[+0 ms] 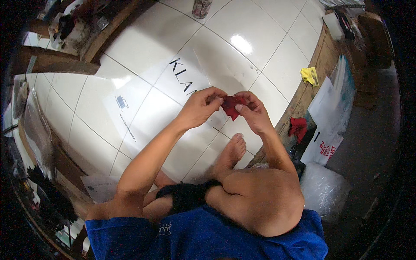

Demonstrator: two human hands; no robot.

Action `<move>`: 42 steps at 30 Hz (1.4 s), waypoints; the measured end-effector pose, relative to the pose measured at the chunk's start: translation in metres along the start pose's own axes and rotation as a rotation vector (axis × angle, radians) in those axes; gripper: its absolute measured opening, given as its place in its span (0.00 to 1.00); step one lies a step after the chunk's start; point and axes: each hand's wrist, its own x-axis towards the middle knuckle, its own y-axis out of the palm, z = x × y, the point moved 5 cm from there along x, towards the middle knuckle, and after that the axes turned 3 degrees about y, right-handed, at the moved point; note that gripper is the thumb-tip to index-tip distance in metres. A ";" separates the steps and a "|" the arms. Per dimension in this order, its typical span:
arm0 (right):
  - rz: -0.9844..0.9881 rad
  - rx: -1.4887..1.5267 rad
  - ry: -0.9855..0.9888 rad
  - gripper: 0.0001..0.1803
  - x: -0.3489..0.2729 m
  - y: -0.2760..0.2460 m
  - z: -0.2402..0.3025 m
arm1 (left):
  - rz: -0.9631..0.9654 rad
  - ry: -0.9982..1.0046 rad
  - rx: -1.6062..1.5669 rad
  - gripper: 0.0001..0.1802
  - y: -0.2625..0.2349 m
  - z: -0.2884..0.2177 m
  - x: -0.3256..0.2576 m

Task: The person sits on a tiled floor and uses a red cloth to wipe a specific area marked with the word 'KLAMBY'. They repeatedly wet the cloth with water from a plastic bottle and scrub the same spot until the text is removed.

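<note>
Between my two hands is a small dark red cloth (232, 107), held up over the floor. My left hand (202, 106) pinches its left side between thumb and fingers. On its right side, my right hand (253, 112) grips it the same way. A pointed corner of the cloth hangs down between them. Below lies a large clear plastic sheet (149, 104) printed with big black letters and a small blue label. My hands and forearms cover part of the lettering.
A wooden ledge (284, 102) runs along the right, with a crumpled yellow cloth (309, 76) on it. Nearby lie a red cloth (297, 128), white printed sheets (323, 102) and clear plastic wrap (325, 186). A patterned can-like container (201, 8) stands far ahead. Wooden shelving (56, 65) is at left.
</note>
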 end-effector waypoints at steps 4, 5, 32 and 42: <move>0.037 -0.082 -0.013 0.09 0.007 0.010 0.010 | -0.056 0.007 0.025 0.11 -0.014 -0.007 -0.002; 0.049 -0.109 -0.022 0.09 0.010 0.010 0.008 | -0.067 0.002 0.023 0.10 -0.018 -0.008 -0.003; -0.008 -0.027 -0.013 0.13 0.027 0.027 0.016 | -0.155 -0.003 -0.170 0.13 -0.004 -0.028 -0.011; -0.248 -0.046 -0.057 0.05 -0.036 -0.032 0.018 | 0.183 -0.173 -0.359 0.19 0.112 0.037 -0.034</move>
